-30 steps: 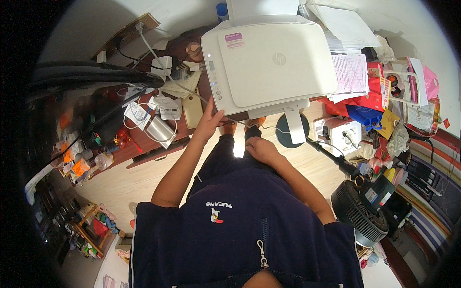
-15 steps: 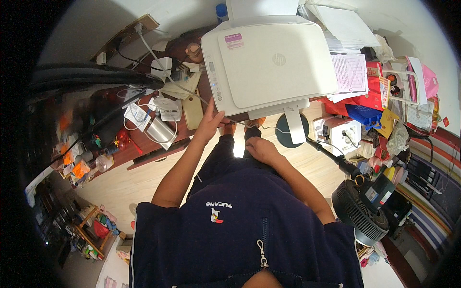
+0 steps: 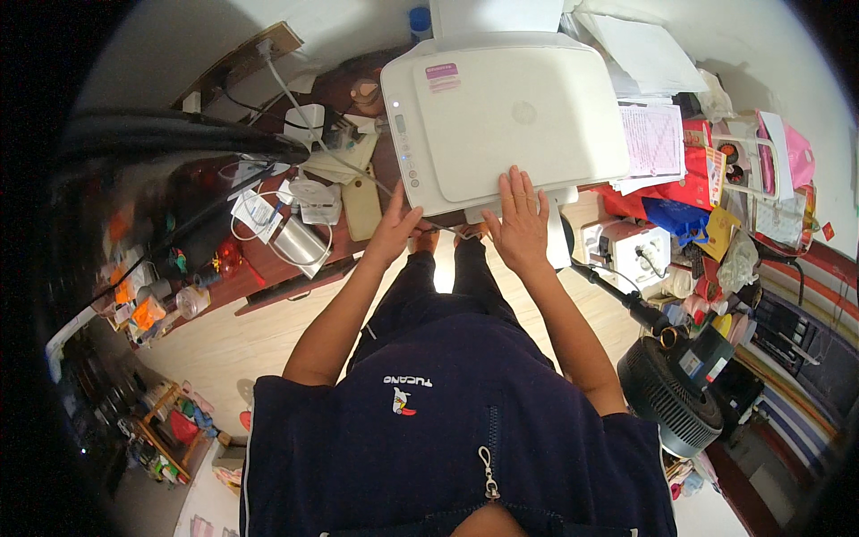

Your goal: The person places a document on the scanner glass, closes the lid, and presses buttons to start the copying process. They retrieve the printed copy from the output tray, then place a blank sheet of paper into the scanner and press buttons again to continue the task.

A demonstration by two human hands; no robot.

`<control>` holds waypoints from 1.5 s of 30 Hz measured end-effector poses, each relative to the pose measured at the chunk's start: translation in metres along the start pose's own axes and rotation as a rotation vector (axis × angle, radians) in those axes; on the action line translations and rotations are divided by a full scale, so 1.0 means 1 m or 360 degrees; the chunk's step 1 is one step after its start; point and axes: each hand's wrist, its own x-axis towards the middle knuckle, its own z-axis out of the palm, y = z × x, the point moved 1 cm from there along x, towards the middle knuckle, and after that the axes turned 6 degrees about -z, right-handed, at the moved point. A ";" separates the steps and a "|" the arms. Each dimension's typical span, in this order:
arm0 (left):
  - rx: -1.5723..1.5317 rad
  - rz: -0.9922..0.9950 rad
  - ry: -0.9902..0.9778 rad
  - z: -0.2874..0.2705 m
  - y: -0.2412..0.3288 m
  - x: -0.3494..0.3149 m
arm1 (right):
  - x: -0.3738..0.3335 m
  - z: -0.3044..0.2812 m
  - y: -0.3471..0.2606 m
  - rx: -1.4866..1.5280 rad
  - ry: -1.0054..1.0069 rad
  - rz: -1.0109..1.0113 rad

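A white printer (image 3: pixel 573 116) with a flat lid stands on the dark red desk. My left hand (image 3: pixel 392 234) grips its near left corner, the thumb along the front edge and the index finger up the left side. The other left fingers are partly hidden. My right hand (image 3: pixel 521 224) lies open against the printer's front, its fingers spread and their tips on the lid's near edge. Beneath it, part of the white output tray (image 3: pixel 552 237) is covered. A grey cable (image 3: pixel 447 226) runs between my hands, below the printer's front.
Left of the printer lie a beige phone-shaped object (image 3: pixel 361 208), a silver cylinder (image 3: pixel 299 243), white cables and small items. Papers (image 3: pixel 651 143) and red bags (image 3: pixel 684 183) crowd the right side. A black fan (image 3: pixel 671 394) stands at lower right; a black pole (image 3: pixel 626 300) reaches toward the desk.
My right hand has moved up and forward from in front of my legs onto the printer's front edge, its fingers now spread. My left hand stays at the corner.
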 end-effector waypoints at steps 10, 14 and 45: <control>-0.0030 -0.0006 -0.0019 -0.001 -0.004 0.002 | 0.003 0.001 0.000 0.0005 0.0104 -0.0037; -0.0057 -0.0052 -0.0014 -0.001 -0.002 0.002 | 0.014 -0.003 0.007 0.0008 0.0195 -0.0136; 0.0042 -0.0075 0.0004 0.006 0.011 -0.003 | 0.036 0.011 0.021 0.0088 0.0347 0.0026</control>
